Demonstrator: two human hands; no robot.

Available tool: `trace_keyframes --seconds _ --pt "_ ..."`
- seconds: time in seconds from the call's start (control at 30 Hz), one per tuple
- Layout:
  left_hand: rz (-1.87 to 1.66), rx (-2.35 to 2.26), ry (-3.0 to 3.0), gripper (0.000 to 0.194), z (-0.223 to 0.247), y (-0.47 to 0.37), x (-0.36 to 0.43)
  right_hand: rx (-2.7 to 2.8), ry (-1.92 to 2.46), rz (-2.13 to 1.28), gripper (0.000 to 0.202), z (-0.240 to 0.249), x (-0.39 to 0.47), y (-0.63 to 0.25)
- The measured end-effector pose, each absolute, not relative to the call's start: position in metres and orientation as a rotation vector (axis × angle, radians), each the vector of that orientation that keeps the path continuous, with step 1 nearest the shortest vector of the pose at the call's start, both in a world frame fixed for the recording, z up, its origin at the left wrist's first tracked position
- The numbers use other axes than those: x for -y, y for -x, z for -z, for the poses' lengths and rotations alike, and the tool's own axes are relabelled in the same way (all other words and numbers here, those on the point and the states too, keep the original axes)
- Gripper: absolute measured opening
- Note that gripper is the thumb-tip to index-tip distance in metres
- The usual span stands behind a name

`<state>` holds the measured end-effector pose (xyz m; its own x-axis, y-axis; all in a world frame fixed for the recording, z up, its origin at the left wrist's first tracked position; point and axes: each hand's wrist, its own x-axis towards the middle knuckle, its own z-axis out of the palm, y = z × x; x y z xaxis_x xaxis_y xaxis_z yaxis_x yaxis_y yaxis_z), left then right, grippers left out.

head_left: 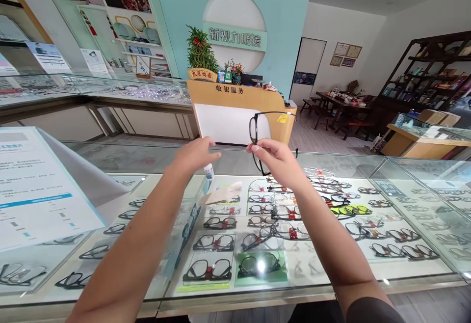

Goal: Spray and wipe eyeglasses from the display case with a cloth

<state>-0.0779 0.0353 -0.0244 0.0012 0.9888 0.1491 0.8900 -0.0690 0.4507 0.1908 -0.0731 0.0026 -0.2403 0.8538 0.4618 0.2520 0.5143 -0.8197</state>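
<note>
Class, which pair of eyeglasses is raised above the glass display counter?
The black-framed pair with a yellow tag, held up in the right hand; the other eyeglasses lie below it.

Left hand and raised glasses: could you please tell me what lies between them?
In the head view, only air separates the left hand from the glasses.

White placard (pixel 40 180) cut off at left, its small print illegible.

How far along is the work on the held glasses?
Done, seemingly: glasses are up off the display case. In hand: just those, in the right hand; the left hand is open. Likely left: setting them down. Cloth and bottle aren't held; can't tell whether the lenses were wiped.
</note>
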Motion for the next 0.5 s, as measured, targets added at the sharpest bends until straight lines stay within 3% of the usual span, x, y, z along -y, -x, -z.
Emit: trace_keyframes --seconds 0.1,0.23,0.5 --pt "-0.385 -2.128 -1.963 0.057 0.042 0.093 -0.060 1.698 0.910 -0.825 0.034 -0.007 0.074 -0.193" --pt "-0.273 -2.078 -1.939 0.037 0.063 0.099 -0.081 1.673 0.885 -0.826 0.035 -0.009 0.074 -0.197" --pt "-0.467 -1.912 -1.912 0.040 0.093 0.111 -0.104 1.629 0.842 -0.867 0.036 -0.009 0.072 -0.203"
